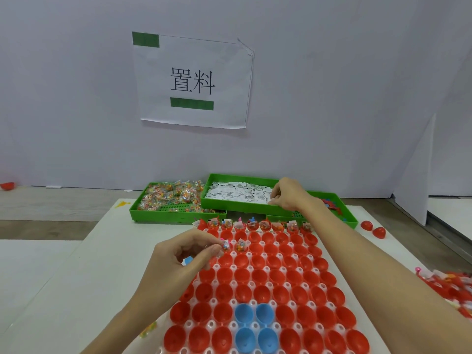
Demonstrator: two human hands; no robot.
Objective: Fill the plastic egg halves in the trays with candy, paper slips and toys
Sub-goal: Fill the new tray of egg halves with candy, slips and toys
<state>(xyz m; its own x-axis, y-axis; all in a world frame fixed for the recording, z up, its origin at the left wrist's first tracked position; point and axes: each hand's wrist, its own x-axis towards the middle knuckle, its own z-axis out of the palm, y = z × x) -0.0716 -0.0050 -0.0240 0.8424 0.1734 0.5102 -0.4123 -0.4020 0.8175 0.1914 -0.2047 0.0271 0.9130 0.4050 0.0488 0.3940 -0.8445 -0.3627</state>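
A white holder tray [255,325] in front of me carries rows of red egg halves [260,274] and a few blue egg halves [255,325]. The farthest row [265,225] holds candy packets and slips. My left hand [178,261] hovers over the second row's left end and pinches a small candy packet [225,246]; something blue shows under its palm. My right hand [288,195] reaches into the green tray of white paper slips [237,194] and pinches slips at its right edge.
A green tray of candy packets [168,198] stands at the back left. A third green tray with toys [332,204] sits behind my right arm. Two loose red egg halves [373,228] lie to the right. A heap of filled red eggs [452,287] sits at the right edge.
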